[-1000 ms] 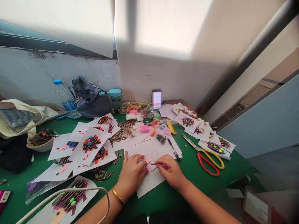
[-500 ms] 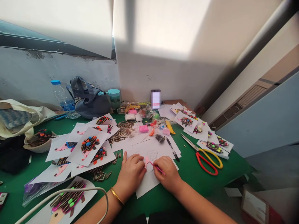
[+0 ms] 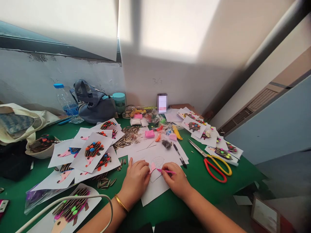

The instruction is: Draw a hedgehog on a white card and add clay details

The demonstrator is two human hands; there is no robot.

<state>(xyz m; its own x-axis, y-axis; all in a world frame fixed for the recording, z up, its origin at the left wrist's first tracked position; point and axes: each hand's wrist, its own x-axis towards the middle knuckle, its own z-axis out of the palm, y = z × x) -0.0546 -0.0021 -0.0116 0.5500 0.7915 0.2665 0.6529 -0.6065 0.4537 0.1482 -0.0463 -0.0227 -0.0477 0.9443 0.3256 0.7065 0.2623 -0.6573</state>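
Note:
A sheet of white paper [image 3: 153,195] with a drawn scalloped outline [image 3: 157,161] lies in front of me. A patch of pink clay [image 3: 153,167] sits on the drawing's left part. My right hand [image 3: 177,181] pinches a slim pink modelling tool [image 3: 167,171], its pointed end at the clay's right edge. My left hand [image 3: 136,178] rests on the paper's left side, little finger stretched away, the other fingertips beside the clay. Whether those fingertips press the clay is hard to see.
Scissors [image 3: 211,161] and a black pen [image 3: 179,156] lie to the right. Sunflower seeds [image 3: 127,137] are heaped behind my left hand. Finished hedgehog cards [image 3: 92,152] overlap at left, more at right. Clay packets [image 3: 149,133] stand behind the paper. A pale cable [image 3: 73,197] arches at lower left.
My right hand has turned and shifted slightly right, so the pink tool now lies flatter, pointing left at the clay. My left hand stays almost in place.

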